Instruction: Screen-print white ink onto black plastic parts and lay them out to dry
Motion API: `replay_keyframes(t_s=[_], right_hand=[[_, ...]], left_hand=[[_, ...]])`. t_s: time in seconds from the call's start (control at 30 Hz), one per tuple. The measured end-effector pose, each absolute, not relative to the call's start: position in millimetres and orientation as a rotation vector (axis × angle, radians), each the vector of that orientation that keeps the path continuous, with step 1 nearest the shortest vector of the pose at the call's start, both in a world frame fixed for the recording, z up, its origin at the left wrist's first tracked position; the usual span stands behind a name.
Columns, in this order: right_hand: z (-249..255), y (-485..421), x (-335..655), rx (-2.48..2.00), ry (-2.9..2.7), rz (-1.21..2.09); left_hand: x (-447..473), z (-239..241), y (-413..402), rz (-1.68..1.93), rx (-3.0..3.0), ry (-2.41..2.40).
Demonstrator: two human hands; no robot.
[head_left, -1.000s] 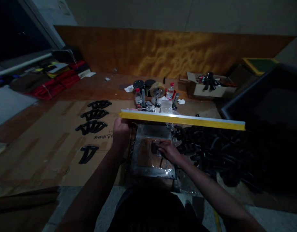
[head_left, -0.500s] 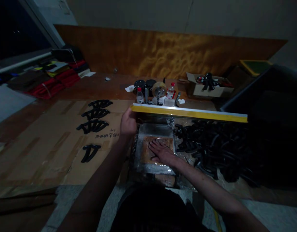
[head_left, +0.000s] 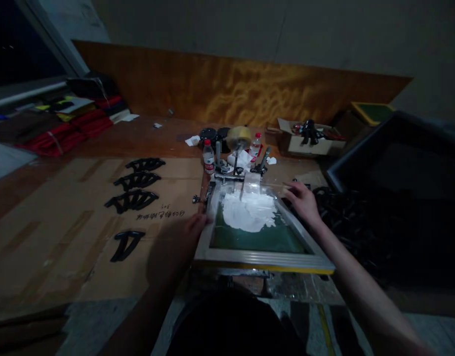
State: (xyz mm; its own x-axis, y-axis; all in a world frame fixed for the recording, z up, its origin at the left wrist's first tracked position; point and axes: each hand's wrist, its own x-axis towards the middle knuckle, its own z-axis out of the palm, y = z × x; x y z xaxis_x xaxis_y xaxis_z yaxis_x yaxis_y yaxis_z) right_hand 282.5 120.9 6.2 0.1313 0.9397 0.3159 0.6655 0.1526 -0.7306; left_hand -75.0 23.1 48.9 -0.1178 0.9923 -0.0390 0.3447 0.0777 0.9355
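"Toward eight o'clock, any writing?"
"Upside-down handwriting [head_left: 160, 216] on cardboard [head_left: 69, 193], too small to read."
"Left hand [head_left: 196, 225]?"
"Seven, blurred at the screen frame's [head_left: 264, 259] edge; grip I can't tell."
"Bottle [head_left: 208, 158] at ten?"
"Red-and-white label, illegible. Five: that frame, green mesh [head_left: 255, 241] under white paste [head_left: 247, 212]."
"Right hand [head_left: 302, 200]?"
"Past three, fingers bent; whether holding, I can't tell. Carton [head_left: 311, 147] at two, wooden board [head_left: 238, 91] behind."

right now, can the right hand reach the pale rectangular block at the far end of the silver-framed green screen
Probably yes: the right hand is near the right side of the silver-framed green screen, and nothing seems to stand between it and the pale rectangular block.
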Motion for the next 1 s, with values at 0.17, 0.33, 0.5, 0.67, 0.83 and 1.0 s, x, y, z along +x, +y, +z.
replay_keyframes(t_s=[0.17, 0.33, 0.5, 0.67, 0.83, 1.0], right_hand=[[36.9, 137.2, 201.9, -1.57, -2.226, 0.041], [44.1, 137.9, 175.6, -1.788, -2.619, 0.251], [50.5, 128.3, 182.4, -1.86, -2.681, 0.269], [49.9, 113.2, 170.6, -2.007, -2.667, 0.076], [51.5, 99.7, 145.8, -2.045, -2.697, 0.021], [65.3, 104.5, 129.4, -2.031, -2.679, 0.153]], left_hand=[[-74.6, 22.9, 2.9, 0.818, 1.143, 1.557], [-75.0, -30.2, 0.3, 0.904, 1.079, 1.455], [-73.6, -42.7, -1.3, 0.931, 0.998, 1.411], [-71.1, -27.6, -2.3, 0.954, 1.001, 1.413], [-68.3, -22.4, -2.1, 0.958, 1.009, 1.434], [-65.9, -20.4, -1.0, 0.987, 1.036, 1.4]])
